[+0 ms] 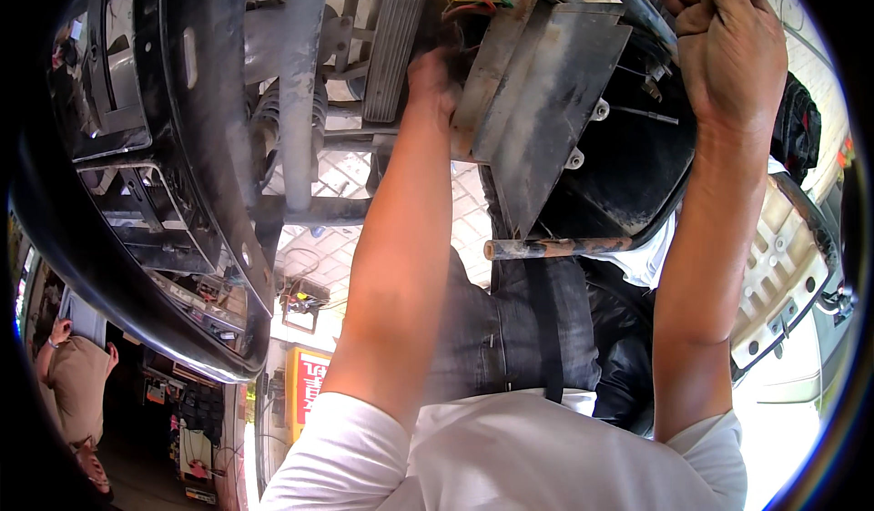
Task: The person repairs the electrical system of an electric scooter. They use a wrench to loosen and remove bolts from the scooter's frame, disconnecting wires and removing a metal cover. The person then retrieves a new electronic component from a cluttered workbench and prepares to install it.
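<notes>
My left hand (433, 78) reaches into the metal frame of a stripped vehicle, beside a ribbed pedal-like plate (398, 51). Motion and shadow smear its fingers, so what they touch cannot be made out. Just to its right stands a bent grey sheet-metal panel (564, 83); red and yellow wires (482, 6) run above. At the top right, my right hand (728, 51) is raised near a rust-ended metal tube (642, 10). Its fingers are curled in at the picture's upper edge, and whatever lies in them is hidden.
A rusty tube (560, 249) sticks out across my lap below a black plastic housing (628, 169). Black frame bars (205, 137) and a coil spring (267, 128) fill the left. A pale seat-like panel (774, 270) lies at right. Another person (77, 388) stands at far left.
</notes>
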### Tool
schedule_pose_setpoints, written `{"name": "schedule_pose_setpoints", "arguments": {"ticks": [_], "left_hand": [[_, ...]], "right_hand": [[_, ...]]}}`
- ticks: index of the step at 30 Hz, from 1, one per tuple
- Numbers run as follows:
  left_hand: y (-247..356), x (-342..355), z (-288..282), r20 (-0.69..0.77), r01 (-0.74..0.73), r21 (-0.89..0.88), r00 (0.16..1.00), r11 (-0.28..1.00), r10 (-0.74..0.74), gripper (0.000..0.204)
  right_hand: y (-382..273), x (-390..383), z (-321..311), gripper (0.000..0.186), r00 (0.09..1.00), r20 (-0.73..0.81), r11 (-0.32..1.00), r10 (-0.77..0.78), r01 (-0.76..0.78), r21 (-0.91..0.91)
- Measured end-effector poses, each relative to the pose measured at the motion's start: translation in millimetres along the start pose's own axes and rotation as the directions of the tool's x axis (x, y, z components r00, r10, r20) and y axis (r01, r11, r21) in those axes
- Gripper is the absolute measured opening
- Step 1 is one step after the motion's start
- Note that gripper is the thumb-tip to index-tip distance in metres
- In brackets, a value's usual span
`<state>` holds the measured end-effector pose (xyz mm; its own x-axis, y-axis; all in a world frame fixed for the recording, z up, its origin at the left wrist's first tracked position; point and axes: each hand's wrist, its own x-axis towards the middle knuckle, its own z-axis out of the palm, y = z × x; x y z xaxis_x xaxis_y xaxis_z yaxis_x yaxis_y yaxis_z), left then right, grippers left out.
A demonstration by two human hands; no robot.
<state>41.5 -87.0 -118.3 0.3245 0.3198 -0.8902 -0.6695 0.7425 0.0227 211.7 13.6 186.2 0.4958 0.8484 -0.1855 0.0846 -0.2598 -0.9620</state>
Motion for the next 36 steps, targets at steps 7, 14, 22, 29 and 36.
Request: {"name": "schedule_pose_setpoints", "arguments": {"ticks": [7, 14, 22, 29, 36], "left_hand": [[-1, -24, 21, 0.221, -0.124, -0.241, 0.959, 0.963, 0.179, 0.03], [10, -45, 37, 0.301, -0.119, -0.261, 0.933, 0.958, 0.198, 0.037], [-5, -11, 9, -0.211, -0.258, 0.076, 0.94, 0.963, 0.269, 0.03], [-9, -8, -3, -0.283, -0.196, -0.099, 0.946, 0.976, 0.162, 0.035], [0, -4, -10, 0.193, -0.089, -0.248, 0.971, 0.965, 0.139, 0.039]], "right_hand": [[3, -1, -5, 0.031, 1.0, 0.003, 0.995, 0.028, -0.028, 0.092], [0, -1, 3, 0.031, 0.999, 0.012, 0.994, 0.044, -0.045, 0.102], [-2, -1, 5, 0.03, 0.999, 0.05, 0.998, 0.005, -0.008, 0.06], [1, -1, 1, 0.029, 0.999, 0.041, 0.999, -0.017, 0.015, 0.043], [4, -3, 0, 0.03, 0.995, 0.084, 0.997, -0.048, 0.043, 0.056]]}}
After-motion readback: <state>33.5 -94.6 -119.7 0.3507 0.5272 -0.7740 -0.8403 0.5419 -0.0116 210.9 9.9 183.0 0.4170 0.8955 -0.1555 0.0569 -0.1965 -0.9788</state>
